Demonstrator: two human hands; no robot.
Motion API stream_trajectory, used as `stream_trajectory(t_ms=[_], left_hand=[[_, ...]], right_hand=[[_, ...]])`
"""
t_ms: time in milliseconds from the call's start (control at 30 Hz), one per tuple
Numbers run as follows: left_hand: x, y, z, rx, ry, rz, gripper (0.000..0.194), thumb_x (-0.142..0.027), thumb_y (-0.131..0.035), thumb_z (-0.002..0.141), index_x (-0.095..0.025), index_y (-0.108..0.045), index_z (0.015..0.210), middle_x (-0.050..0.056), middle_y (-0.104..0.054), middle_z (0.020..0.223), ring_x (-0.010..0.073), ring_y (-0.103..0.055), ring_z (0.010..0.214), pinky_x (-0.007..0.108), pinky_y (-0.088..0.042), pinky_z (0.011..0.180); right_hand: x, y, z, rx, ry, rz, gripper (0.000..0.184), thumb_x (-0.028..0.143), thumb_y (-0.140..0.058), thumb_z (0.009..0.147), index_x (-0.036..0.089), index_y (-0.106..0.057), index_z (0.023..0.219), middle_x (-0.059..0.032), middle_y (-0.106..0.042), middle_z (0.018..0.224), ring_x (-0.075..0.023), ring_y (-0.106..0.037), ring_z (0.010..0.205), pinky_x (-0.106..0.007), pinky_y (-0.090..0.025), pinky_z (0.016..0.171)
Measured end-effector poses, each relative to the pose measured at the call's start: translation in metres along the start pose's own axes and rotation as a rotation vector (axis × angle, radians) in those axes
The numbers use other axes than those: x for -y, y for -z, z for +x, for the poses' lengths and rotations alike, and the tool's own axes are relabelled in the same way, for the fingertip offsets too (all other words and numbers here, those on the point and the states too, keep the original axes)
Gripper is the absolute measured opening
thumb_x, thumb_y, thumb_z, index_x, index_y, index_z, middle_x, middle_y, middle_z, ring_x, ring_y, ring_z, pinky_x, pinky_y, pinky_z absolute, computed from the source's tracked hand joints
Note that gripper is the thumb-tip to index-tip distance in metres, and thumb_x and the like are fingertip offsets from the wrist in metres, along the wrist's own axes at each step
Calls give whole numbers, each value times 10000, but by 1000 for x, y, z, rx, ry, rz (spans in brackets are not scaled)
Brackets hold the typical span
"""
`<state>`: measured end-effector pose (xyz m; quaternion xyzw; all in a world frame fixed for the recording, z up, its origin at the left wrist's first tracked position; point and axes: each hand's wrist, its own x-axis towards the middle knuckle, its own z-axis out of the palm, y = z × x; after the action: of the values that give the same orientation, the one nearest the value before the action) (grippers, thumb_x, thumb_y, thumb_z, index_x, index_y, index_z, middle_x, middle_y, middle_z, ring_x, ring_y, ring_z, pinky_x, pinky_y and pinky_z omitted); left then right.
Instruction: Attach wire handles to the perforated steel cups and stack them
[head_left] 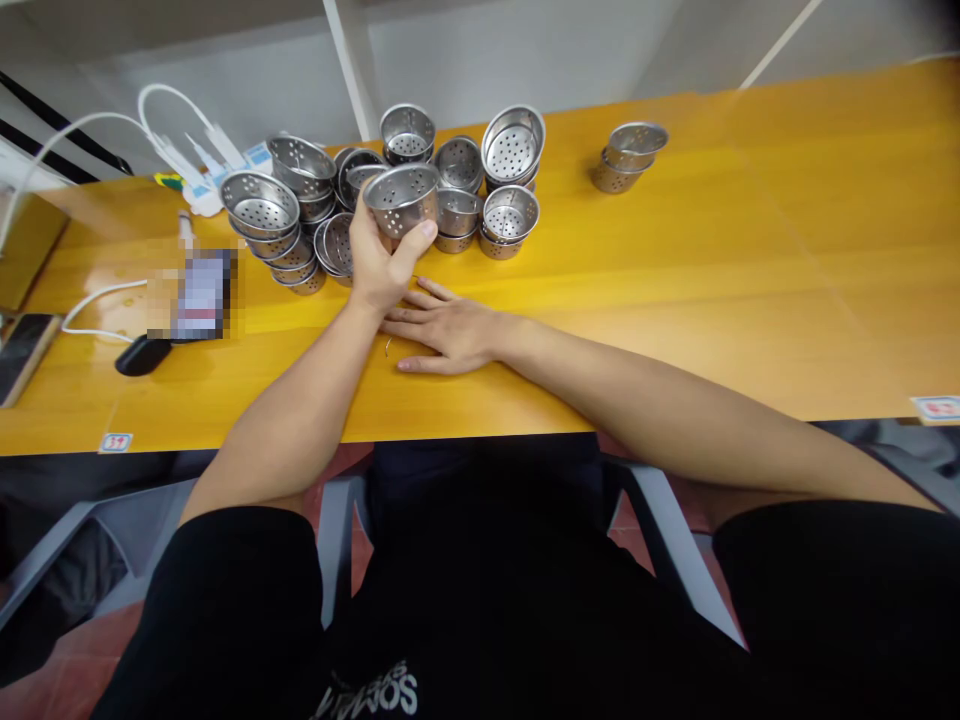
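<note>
My left hand (381, 258) is closed around a perforated metal cup (405, 203), thumb on its near side, and holds it above the table in front of other such cups. Palm down on the wood, my right hand (450, 332) lies flat with its fingers spread, just below the left wrist. A small thin curved piece of wire (388, 347) lies by its fingers. Behind and beside the held cup stand several stacks of the same cups, among them a tall leaning stack (262, 207) on the left and a shorter stack (510, 222) on the right.
Two stacked cups (630, 158) stand apart toward the right on the yellow wooden table (750, 250). A power strip (206, 190) with white cables is at the back left. A blurred phone (201, 295), a black object (142, 355) and another dark device (24, 350) lie at left.
</note>
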<state>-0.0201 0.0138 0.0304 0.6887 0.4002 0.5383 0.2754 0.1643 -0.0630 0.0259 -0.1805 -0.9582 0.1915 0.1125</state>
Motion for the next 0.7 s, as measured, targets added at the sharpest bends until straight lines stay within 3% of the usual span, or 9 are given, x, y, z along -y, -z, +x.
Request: stream_trajectory(t_ms=[167, 300, 367, 467, 600, 700], left_hand=[[6, 0, -1, -63, -15, -62, 910, -1145, -842, 908, -387, -801, 1409, 80, -896, 1309, 338, -907, 1470, 554, -765, 1369], [29, 0, 7, -48, -174, -158, 909, -1110, -878, 912, -353, -795, 1410, 84, -891, 1241, 342, -922, 1388, 539, -773, 1315], [38, 0, 11, -47, -195, -193, 875, -1066, -906, 931, -347, -788, 1417, 81, -882, 1232, 342, -916, 1384, 540, -760, 1328], [49, 0, 12, -34, -176, -228, 885, -1002, -956, 941, -328, -758, 1479, 87, -861, 1313, 347, -896, 1413, 581, -727, 1378], [63, -2, 13, -14, -229, -209, 962, -1025, -922, 955, -321, -692, 1569, 71, -803, 1384, 315, -882, 1366, 608, -729, 1343], [71, -5, 15, 8, -280, -196, 971, -1053, -891, 958, -336, -667, 1573, 53, -785, 1369, 289, -875, 1317, 578, -745, 1290]], right_hand=[[0, -2, -4, -57, 13, -29, 918, 800, -594, 1307, 173, -616, 1978, -237, -534, 2068, -550, -407, 1969, -806, -172, 1655], [-1, -2, -4, -51, -8, -36, 973, 837, -607, 1300, 136, -599, 1975, -274, -461, 2100, -567, -329, 1999, -813, -165, 1655], [0, 1, 0, -34, 0, -49, 976, 809, -603, 1309, 96, -586, 1975, -291, -434, 2109, -577, -298, 2010, -817, -140, 1658], [2, 7, 13, -7, 24, -81, 923, 752, -566, 1332, 49, -626, 1927, -306, -506, 2065, -587, -334, 1996, -843, -145, 1650], [1, 5, 32, 31, 17, -73, 849, 671, -544, 1346, 31, -656, 1891, -317, -553, 2030, -587, -382, 1979, -837, -258, 1630], [-6, 0, 28, 13, 31, -35, 790, 603, -532, 1353, 35, -655, 1889, -315, -563, 2023, -550, -410, 1978, -813, -274, 1635]])
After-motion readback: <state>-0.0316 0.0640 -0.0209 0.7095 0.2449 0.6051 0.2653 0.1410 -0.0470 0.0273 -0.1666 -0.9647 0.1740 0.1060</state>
